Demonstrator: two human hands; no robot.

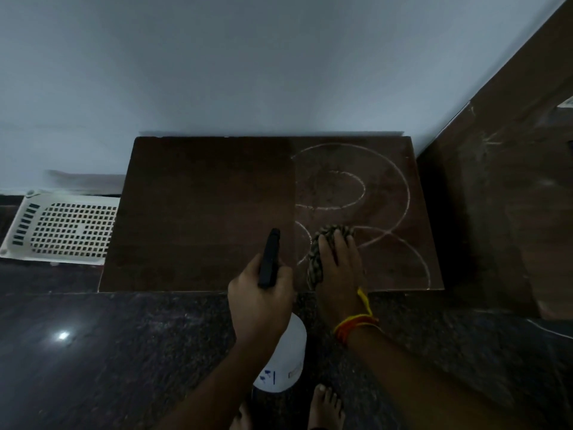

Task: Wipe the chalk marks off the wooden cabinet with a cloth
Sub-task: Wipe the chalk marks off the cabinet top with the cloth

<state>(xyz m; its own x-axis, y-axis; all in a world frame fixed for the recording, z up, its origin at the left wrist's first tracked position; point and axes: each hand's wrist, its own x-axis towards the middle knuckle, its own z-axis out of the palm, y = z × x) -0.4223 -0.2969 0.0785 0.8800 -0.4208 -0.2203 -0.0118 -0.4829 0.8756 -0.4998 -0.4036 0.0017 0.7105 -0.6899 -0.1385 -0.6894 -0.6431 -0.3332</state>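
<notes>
Pressing down on the wooden cabinet, your right hand lies flat with its fingers spread over a patterned cloth, pinning it to the cabinet's top near the front edge. The cloth sits right on the chalk marks: white curved lines and rings that cover the right half of the top, while the left half looks dark and bare of lines. An orange and yellow thread band circles your right wrist.

Your left hand is clenched around a spray bottle, its black nozzle pointing out over the cabinet just left of the cloth and its white body hanging below your fist. A white perforated basket rests on the dark floor to the cabinet's left, against the pale wall. Your bare toes show at the bottom edge.
</notes>
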